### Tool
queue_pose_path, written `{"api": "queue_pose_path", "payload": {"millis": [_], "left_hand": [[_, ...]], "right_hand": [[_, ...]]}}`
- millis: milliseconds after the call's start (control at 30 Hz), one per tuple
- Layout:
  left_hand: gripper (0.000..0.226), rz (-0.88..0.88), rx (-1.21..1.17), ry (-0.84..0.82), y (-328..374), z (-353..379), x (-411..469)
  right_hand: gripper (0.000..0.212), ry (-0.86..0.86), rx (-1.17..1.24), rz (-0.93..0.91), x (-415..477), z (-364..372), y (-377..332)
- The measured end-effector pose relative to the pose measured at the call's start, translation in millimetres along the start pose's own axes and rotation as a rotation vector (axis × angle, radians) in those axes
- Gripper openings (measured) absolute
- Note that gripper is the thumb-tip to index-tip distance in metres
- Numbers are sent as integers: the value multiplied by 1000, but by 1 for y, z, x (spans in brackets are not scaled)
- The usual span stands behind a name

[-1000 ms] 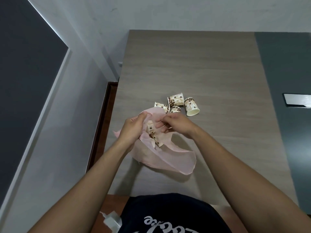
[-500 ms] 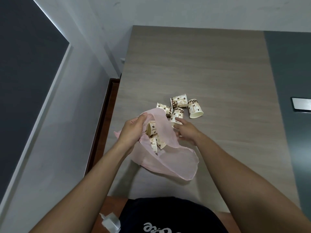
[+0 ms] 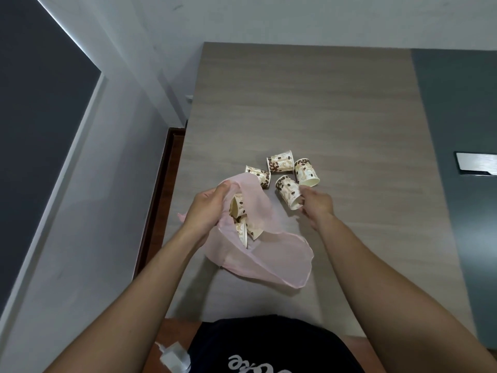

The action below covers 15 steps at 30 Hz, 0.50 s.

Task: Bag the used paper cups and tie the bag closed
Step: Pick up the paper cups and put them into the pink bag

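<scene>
Wood-grain table [image 3: 322, 103] carrying a thin pink bag [image 3: 269, 259], slack and soft, its mouth lifted by the left hand [image 3: 207, 208], which pinches the upper edge of the film. The right hand [image 3: 316, 204] curls round the open end of one paper cup [image 3: 287, 192] just beside the bag; three more cups [image 3: 279, 164] lie beyond, and several others sit inside the bag. The cups look light and crushable, so a gentle hold round the wall suits them; the limp bag is best taken at its mouth.
</scene>
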State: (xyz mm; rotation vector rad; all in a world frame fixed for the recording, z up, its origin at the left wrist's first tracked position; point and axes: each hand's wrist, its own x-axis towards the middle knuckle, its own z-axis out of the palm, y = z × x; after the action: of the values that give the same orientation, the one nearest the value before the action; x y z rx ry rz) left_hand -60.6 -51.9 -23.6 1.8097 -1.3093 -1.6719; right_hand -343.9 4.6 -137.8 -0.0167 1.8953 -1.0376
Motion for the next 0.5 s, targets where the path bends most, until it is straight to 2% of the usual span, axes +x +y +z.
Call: {"api": "queue_pose_path", "payload": {"millis": [100, 167, 300, 367, 500], "left_hand": [[66, 12, 46, 15, 4, 0, 0], [73, 21, 53, 12, 8, 0, -1], [55, 39, 50, 21, 13, 1, -8], [56, 52, 32, 47, 14, -1, -11], [54, 62, -26, 87, 15, -5, -17]], "right_hand": [[15, -13, -52, -140, 1, -7, -3], [30, -20, -19, -187, -2, -9, -4], [50, -74, 58, -208, -21, -15, -11], [52, -200, 60, -174, -39, -21, -20], [49, -668, -40, -10, -74, -35, -32]]}}
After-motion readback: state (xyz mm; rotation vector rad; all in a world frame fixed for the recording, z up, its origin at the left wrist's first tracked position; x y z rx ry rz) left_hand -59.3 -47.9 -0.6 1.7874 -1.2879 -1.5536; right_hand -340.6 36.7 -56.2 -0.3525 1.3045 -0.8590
